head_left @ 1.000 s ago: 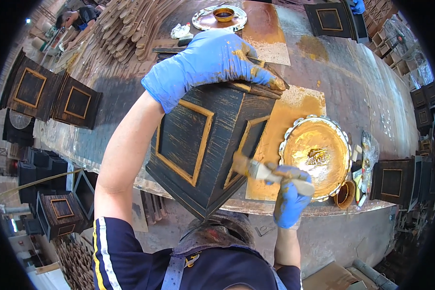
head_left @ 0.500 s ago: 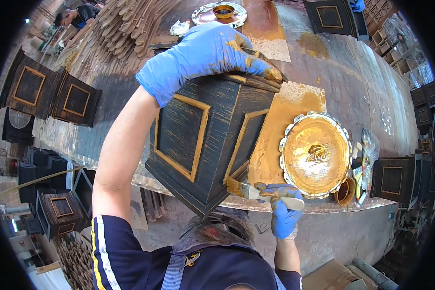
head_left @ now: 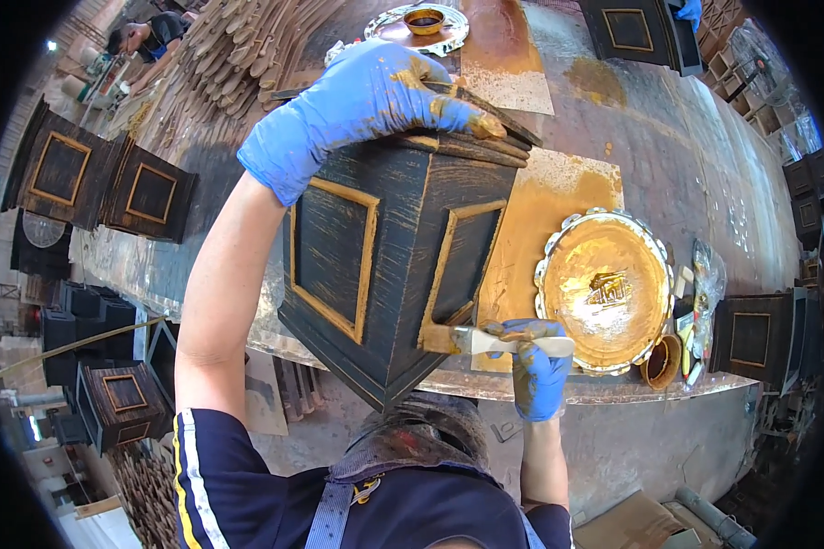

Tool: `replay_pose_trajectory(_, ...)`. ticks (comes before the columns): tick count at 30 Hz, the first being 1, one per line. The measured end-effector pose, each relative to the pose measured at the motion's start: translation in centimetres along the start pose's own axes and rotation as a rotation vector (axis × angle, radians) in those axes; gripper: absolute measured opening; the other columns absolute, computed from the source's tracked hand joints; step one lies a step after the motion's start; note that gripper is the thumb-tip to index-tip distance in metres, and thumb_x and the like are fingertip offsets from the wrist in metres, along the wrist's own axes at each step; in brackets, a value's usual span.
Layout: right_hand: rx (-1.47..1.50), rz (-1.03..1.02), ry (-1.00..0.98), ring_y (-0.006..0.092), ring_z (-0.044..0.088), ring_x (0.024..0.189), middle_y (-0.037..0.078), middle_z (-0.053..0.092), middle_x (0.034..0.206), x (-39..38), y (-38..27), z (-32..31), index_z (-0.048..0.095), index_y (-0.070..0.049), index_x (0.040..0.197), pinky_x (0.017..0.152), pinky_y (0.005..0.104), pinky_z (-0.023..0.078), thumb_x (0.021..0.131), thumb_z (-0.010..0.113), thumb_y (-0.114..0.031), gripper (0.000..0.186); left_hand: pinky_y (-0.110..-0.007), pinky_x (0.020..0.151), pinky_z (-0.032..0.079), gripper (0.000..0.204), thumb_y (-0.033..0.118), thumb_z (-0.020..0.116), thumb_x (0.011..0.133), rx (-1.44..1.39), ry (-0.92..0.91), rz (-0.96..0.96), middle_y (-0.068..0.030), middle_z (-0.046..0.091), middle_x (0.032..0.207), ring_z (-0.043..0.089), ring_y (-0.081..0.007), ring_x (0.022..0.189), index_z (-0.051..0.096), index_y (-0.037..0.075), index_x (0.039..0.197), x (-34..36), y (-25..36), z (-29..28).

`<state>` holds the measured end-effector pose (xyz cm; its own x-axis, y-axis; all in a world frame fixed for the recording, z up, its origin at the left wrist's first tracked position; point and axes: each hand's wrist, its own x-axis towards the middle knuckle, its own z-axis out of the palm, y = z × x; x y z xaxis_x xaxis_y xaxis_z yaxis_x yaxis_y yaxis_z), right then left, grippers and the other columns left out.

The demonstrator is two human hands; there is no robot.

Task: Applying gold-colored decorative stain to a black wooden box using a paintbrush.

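Note:
A black wooden pedestal (head_left: 389,265) with gold-edged panels stands tilted at the near edge of the table. My left hand (head_left: 384,96), in a blue glove stained brown, grips its upper rim, fingers wrapped over the edge. In my right hand (head_left: 538,361), also gloved in blue, is a paintbrush (head_left: 485,341) with a pale handle. Its bristles touch the lower part of the pedestal's right panel frame. Just right of that hand lies a round scalloped tray (head_left: 568,316) coated in gold-brown liquid. What the left fingertips press behind the rim is hidden.
A small brown cup (head_left: 660,363) and plastic-wrapped tools (head_left: 702,311) sit right of the tray. At the back are another tray (head_left: 375,30) with a bowl (head_left: 424,21) and stacked wooden slats (head_left: 233,73). More black pedestals (head_left: 59,169) stand around. A person (head_left: 146,41) works at far left.
The brush and my right hand have moved slightly up, and the bristles now lie against the right panel's frame. The pedestal has turned a little, and my left hand has shifted slightly left with it.

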<state>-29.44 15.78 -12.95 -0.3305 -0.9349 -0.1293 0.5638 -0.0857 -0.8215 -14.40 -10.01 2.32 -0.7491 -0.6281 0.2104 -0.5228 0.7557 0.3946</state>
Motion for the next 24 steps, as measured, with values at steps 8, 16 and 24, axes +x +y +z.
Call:
replay_pose_trajectory(8, 0.101, -0.023, -0.178, 0.0262, 0.059, 0.079, 0.018, 0.058, 0.089, 4.4, -0.7, 1.7, 0.048, -0.001, 0.094, 0.067, 0.0361, 0.050, 0.078, 0.059, -0.014, 0.024, -0.021, 0.048, 0.037, 0.033, 0.030, 0.075, 0.062, -0.111, -0.027, -0.088, 0.0020, 0.049, 0.056, 0.044, -0.0032, 0.054, 0.062, 0.001, 0.071, -1.2, 1.0, -0.8)
replay_pose_trajectory(16, 0.133, -0.146, -0.096, 0.0274, 0.059, 0.082, 0.017, 0.058, 0.087, 6.0, -2.6, 3.2, 0.050, -0.001, 0.091, 0.062, 0.0299, 0.049, 0.077, 0.058, -0.015, 0.022, -0.020, 0.047, 0.038, 0.034, 0.026, 0.077, 0.058, -0.236, -0.072, -0.161, 0.0009, 0.053, 0.058, 0.048, -0.0039, 0.055, 0.063, 0.000, 0.074, -1.7, 1.0, -1.4)
replay_pose_trajectory(24, 0.224, -0.223, -0.183, 0.0279, 0.058, 0.089, 0.015, 0.058, 0.089, 6.7, -2.7, 4.0, 0.048, -0.003, 0.095, 0.067, 0.0316, 0.049, 0.079, 0.057, -0.015, 0.021, -0.021, 0.051, 0.040, 0.040, 0.031, 0.078, 0.056, -0.145, -0.091, -0.097, -0.0004, 0.054, 0.059, 0.047, -0.0049, 0.057, 0.063, 0.000, 0.076, -1.9, 1.2, -1.4)
